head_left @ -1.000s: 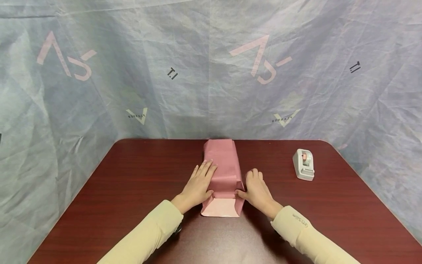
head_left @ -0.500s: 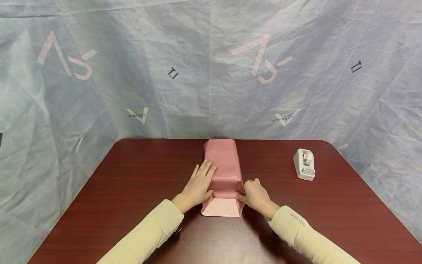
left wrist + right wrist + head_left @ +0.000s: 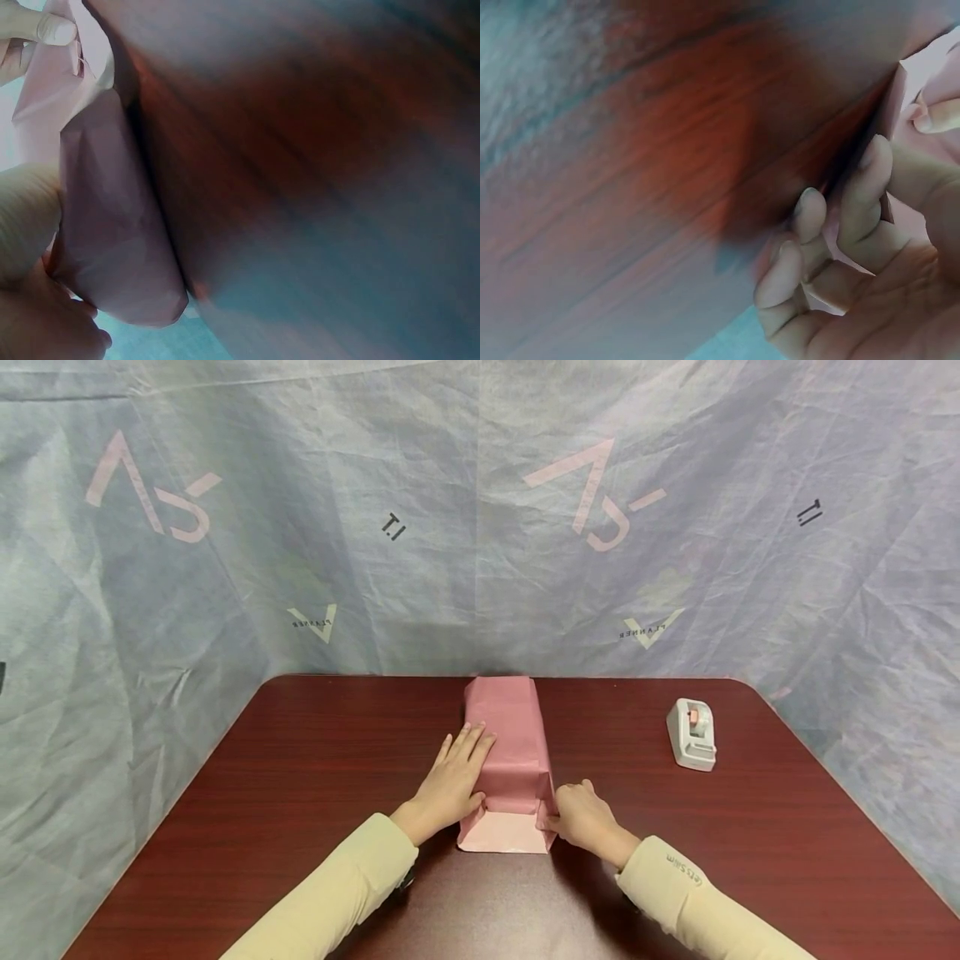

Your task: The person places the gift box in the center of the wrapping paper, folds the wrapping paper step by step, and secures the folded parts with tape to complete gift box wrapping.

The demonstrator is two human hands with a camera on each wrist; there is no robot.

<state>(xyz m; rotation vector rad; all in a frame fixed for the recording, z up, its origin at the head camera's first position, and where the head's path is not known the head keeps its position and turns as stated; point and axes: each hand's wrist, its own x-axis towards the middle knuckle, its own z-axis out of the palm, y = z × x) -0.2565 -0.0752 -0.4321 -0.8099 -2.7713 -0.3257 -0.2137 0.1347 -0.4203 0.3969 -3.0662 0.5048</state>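
Observation:
A long box-shaped package in pink wrapping paper (image 3: 512, 718) lies lengthwise on the table, its near end folded inward with a paler flap (image 3: 502, 832) along the bottom. My left hand (image 3: 447, 783) rests on the package's left side, fingers stretched over the top and thumb at the near end fold. At the near right corner, my right hand (image 3: 587, 817) pinches the side of the wrapping paper, thumb on the inner fold and curled fingers outside. In the right wrist view, the index finger (image 3: 870, 180) lies along the paper's outer side. The package's contents are hidden.
A white tape dispenser (image 3: 692, 735) stands on the right part of the dark red wooden table (image 3: 337, 735). Grey printed cloth (image 3: 420, 568) hangs behind the table and along both sides.
My right hand has slid toward me along the package's right side, its thumb moving down the near corner fold. The left hand and package stay in place.

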